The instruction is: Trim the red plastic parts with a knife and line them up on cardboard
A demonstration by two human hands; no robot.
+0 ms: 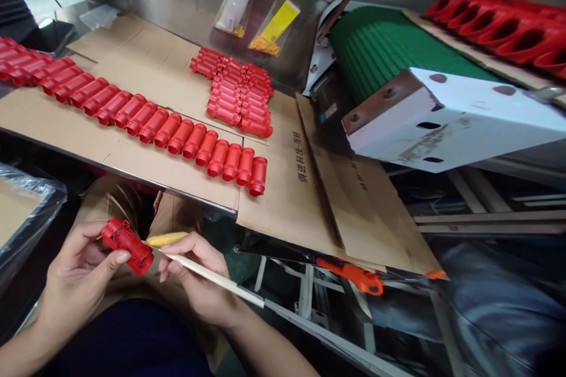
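Note:
My left hand [86, 268] is closed on a red plastic tubular part [130, 244], with the thumb and fingers at its upper-left end. The part is held tilted over my lap, and small openings and ridges show on its side. In my right hand [201, 277] is a slim cream-coloured stick-shaped tool [216, 278], gripped like a pen. Its thin tip reaches the right side of the red part; what kind of tip it is I cannot make out. A yellow finger cot [167, 240] covers the index fingertip of that hand.
A long row of red tubes [165, 129] lies on cardboard [283, 206] over the table, with a block of red parts [241, 91] behind. Right stand a green conveyor belt [375, 47] and more red parts [504, 29]. An orange-handled tool [354, 274] is at the table edge.

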